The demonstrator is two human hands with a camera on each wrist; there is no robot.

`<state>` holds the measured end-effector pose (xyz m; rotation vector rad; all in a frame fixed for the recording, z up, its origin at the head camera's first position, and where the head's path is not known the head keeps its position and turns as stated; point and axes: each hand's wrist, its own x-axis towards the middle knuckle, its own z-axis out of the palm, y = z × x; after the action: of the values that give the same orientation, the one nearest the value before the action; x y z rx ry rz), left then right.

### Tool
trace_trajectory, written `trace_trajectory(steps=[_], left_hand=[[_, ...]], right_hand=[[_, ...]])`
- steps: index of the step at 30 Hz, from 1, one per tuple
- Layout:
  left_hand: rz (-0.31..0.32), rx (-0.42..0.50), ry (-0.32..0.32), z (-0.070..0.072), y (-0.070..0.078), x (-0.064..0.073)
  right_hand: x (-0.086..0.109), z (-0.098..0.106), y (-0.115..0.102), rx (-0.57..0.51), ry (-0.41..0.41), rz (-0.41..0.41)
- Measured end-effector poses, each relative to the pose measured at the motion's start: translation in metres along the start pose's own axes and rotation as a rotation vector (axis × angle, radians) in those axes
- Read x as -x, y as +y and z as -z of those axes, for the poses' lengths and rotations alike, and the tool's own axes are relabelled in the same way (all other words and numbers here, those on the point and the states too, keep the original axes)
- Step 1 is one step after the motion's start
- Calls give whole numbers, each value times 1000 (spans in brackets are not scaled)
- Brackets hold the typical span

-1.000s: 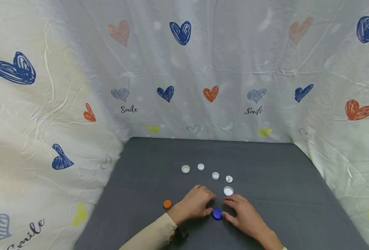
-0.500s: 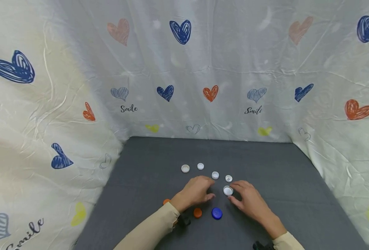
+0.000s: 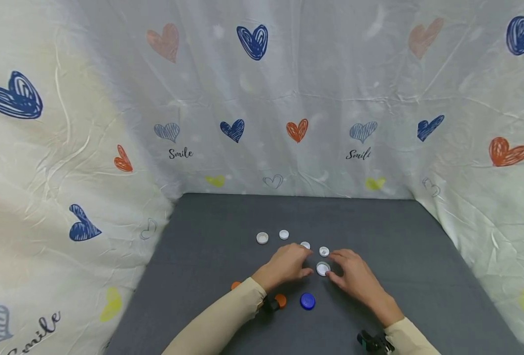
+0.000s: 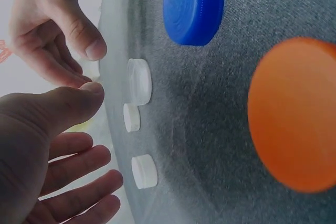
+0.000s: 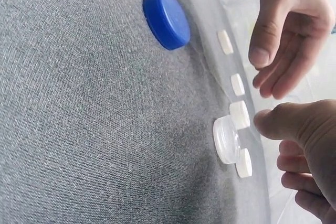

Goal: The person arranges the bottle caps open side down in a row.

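My left hand (image 3: 288, 264) and right hand (image 3: 357, 276) hover on either side of a clear round cap (image 3: 323, 268) with a white inside. Both hands have relaxed fingers and hold nothing; the right thumb overlaps the clear cap's edge in the head view. Just beyond it is a small white cap (image 3: 324, 251), near the right fingertips. Another white cap (image 3: 305, 245) is partly hidden behind the left fingers. A blue bottle cap (image 3: 308, 301) lies nearer the body, between the forearms. Beside the left wrist sits an orange cap (image 3: 281, 301), close up in the left wrist view.
A second orange cap (image 3: 236, 285) peeks out from behind the left sleeve. Two more white caps (image 3: 262, 238) lie farther back on the dark grey cloth-covered table (image 3: 226, 217). A pale curtain (image 3: 333, 74) printed with hearts hangs around the table's back and sides.
Both hands have moved forward from around the blue cap to around the clear cap. The blue cap stays on the table. An orange cap has come into view beside the left wrist.
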<state>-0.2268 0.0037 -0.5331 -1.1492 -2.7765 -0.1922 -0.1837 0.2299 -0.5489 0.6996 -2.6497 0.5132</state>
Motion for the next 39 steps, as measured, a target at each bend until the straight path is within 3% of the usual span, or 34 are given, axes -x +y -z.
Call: trace_trajectory(steps=[9,16,25,39], left_hand=[[16,-2,-65,-10,8,-11],[18,-42,-51,-16,9,-18],[25,-87,-100,-18,14,-22],[25,-162,-92,-24,18,-26]], right_hand=[[0,-7,3,1,-22,-19],[0,-10,4,-3,-25,-30],[1,-15,5,-3,-59,-58],[2,-23,4,-21,-75,-80]])
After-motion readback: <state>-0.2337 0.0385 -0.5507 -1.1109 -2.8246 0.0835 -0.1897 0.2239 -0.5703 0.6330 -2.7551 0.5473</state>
